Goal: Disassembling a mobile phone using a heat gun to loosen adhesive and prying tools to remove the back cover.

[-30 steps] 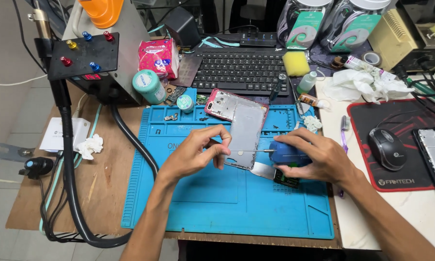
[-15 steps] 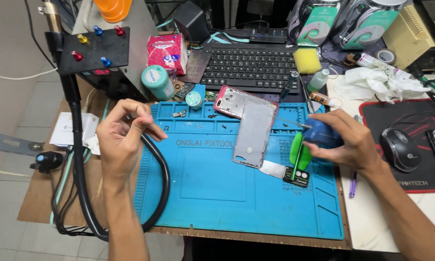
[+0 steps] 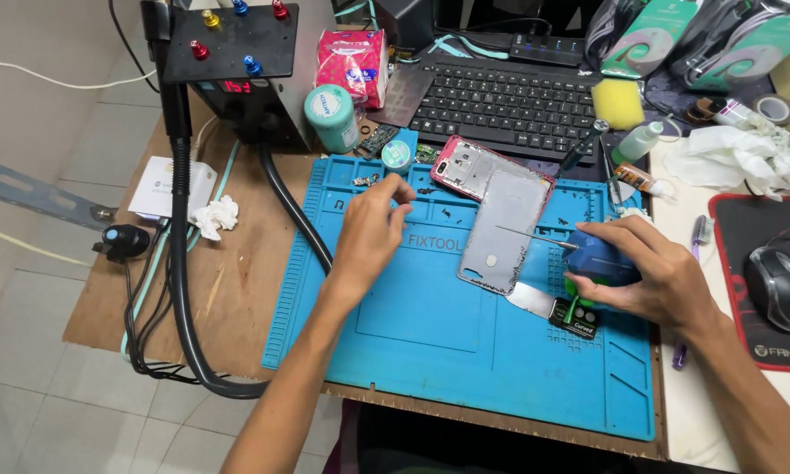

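I see the wooden tabletop (image 3: 237, 290) carrying a big blue mat (image 3: 448, 342), whose near edge almost reaches the tabletop's front edge. Behind the mat lies a black keyboard (image 3: 509, 101), and at the far left stands a black box (image 3: 237, 61) with coloured knobs on its top. A thick black hose (image 3: 180, 263) drops from it and loops round the mat's left edge, crowding that side. Far right sits a mouse (image 3: 781, 285) on a black and red pad (image 3: 764, 351).

On the mat's upper middle lies a grey phone back cover (image 3: 500, 233), propped over a pink phone frame (image 3: 465, 167). My right hand (image 3: 649, 268) is just right of the cover, its grip closed round a blue bottle (image 3: 599, 259) whose thin needle tip points left over the cover. My left hand (image 3: 373, 233) hovers over the mat's upper left, fingers loosely curled, holding nothing I can see, just short of a small teal tin (image 3: 397, 154). A teal tub (image 3: 332, 118) stands behind that. The mat's lower half lies bare.
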